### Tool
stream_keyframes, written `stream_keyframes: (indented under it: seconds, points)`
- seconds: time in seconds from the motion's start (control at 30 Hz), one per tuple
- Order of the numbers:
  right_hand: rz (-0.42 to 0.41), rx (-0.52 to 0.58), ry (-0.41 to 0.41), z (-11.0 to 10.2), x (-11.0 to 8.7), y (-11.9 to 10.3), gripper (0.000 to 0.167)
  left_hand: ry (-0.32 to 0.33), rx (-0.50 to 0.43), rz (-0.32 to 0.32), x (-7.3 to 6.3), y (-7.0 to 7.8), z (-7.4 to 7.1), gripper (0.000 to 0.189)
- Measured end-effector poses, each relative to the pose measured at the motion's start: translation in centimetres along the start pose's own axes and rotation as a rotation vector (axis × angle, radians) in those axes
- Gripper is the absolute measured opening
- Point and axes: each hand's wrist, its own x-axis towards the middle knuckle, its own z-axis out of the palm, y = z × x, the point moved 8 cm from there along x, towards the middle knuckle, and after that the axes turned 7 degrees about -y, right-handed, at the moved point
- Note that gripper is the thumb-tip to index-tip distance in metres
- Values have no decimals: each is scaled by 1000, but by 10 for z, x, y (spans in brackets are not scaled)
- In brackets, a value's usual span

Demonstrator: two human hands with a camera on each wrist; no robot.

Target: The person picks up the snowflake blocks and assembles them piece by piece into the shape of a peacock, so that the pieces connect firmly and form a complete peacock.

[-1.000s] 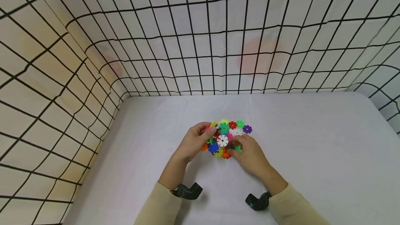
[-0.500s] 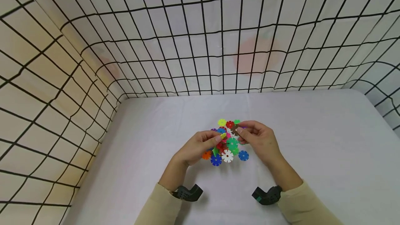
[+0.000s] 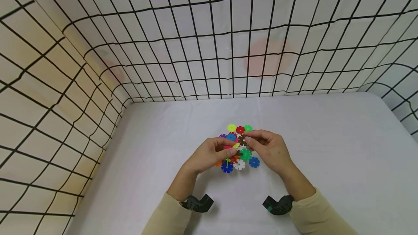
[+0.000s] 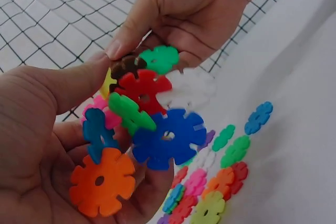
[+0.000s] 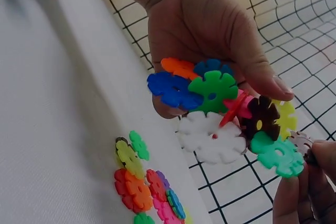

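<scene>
My left hand [image 3: 209,157] holds a cluster of notched plastic discs slotted into one another, its thumb and fingers around the near side. In the left wrist view, an orange disc [image 4: 100,190], a blue disc [image 4: 149,148] and a red disc [image 4: 134,85] belong to this cluster. The right wrist view shows its white disc [image 5: 199,140], a dark brown one and a light green disc [image 5: 283,163] close to my right fingers. My right hand [image 3: 271,151] pinches a brown disc [image 3: 241,140] between thumb and fingertips, right at the cluster's edge.
Loose discs lie on the white cloth beneath and behind the hands, among them a blue disc [image 3: 254,162], a yellow disc [image 3: 231,128] and an orange disc [image 5: 139,190]. Black wire mesh [image 3: 232,59] rises along the back and both sides.
My right hand has risen from among the discs with the brown disc and moved slightly left, bringing it nearer the cluster. The cluster has turned and shifted in my left hand.
</scene>
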Motion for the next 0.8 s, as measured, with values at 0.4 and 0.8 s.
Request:
stream_keyframes:
  seconds: [0.4,0.8]
  points:
    - [-126,-75,39,1,0,0,15,140,218,1,-2,7,-5,28]
    - [-96,-72,45,3,1,1,16,150,222,4,-2,6,-4,27]
